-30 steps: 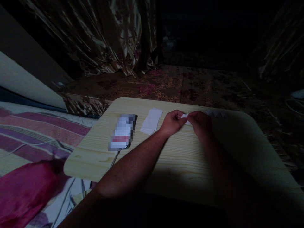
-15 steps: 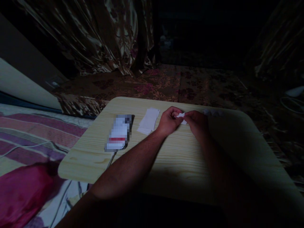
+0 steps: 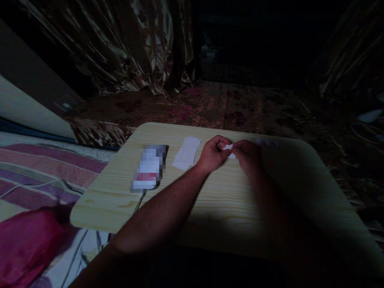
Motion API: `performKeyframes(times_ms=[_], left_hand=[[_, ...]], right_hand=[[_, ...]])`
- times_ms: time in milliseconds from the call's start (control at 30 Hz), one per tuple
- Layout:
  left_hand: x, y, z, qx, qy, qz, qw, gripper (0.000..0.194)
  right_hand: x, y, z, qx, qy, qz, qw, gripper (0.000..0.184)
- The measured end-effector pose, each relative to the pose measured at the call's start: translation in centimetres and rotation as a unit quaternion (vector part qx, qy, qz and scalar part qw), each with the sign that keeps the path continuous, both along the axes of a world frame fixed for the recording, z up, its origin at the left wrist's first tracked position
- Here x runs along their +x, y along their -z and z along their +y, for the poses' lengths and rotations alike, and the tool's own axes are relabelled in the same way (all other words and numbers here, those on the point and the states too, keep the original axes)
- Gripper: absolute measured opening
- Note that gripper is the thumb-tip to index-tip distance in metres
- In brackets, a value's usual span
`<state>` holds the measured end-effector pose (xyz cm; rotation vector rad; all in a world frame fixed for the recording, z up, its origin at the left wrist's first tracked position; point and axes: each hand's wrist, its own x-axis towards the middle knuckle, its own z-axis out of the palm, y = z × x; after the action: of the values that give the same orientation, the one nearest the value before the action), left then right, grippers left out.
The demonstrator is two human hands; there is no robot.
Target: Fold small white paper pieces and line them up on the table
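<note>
A small folded piece of white paper (image 3: 229, 152) with pointed upper corners is pinched between my two hands above the far part of the table. My left hand (image 3: 216, 153) grips its left side, fingers curled behind and thumb in front. On its right side my right hand (image 3: 246, 155) is closed on the same paper, mostly in shadow. Left of my left hand lies a loose stack of white paper strips (image 3: 187, 151). Several small pale folded pieces (image 3: 267, 143) sit in the dim light beyond my right hand.
A blurred-out phone (image 3: 149, 166) with a white cable (image 3: 138, 202) lies on the left of the wooden table (image 3: 111, 208). A striped bed cover (image 3: 39, 172) and a red cloth or bag (image 3: 27, 244) are at the left. Patterned curtains (image 3: 156, 44) hang behind the table.
Both hands keep hold of the paper, with only slight finger movement; the paper looks tilted a little differently. The view has shifted very slightly.
</note>
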<state>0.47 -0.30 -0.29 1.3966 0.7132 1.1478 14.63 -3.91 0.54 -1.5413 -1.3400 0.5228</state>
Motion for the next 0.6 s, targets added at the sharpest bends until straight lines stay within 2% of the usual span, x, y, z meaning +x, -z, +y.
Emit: performKeyframes(times_ms=[600], left_hand=[[-0.03, 0.14, 0.16, -0.002, 0.001, -0.014, 1.000, 0.027]], right_hand=[[-0.04, 0.13, 0.06, 0.000, 0.006, -0.006, 1.000, 0.022]])
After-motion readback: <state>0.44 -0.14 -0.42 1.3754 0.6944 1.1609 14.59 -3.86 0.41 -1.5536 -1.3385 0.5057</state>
